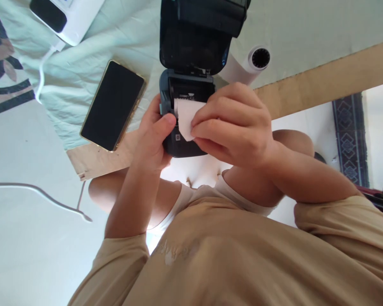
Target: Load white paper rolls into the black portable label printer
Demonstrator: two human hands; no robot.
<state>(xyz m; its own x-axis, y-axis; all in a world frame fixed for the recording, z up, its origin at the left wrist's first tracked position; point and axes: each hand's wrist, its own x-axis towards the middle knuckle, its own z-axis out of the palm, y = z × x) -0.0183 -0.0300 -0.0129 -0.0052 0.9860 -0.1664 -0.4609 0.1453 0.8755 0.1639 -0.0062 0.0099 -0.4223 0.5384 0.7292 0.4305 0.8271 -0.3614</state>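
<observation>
A small black receipt printer [172,143] is held near the table's front edge, its large lid [194,49] swung up and away from me. My left hand [153,138] wraps around the printer's left side, thumb on top. White paper [187,119] lies in the printer's compartment with its end pulled toward me. Fingers of my right hand [238,125] pinch that paper end at its right edge. Part of the paper and the compartment's right side are hidden behind my right hand.
On the cloth-covered table [306,38], a black-screened smartphone [113,106] lies to the left. A white device with a dark panel [67,17] and a white cable [42,76] sits at upper left. A white cylinder [247,70] lies behind my right hand.
</observation>
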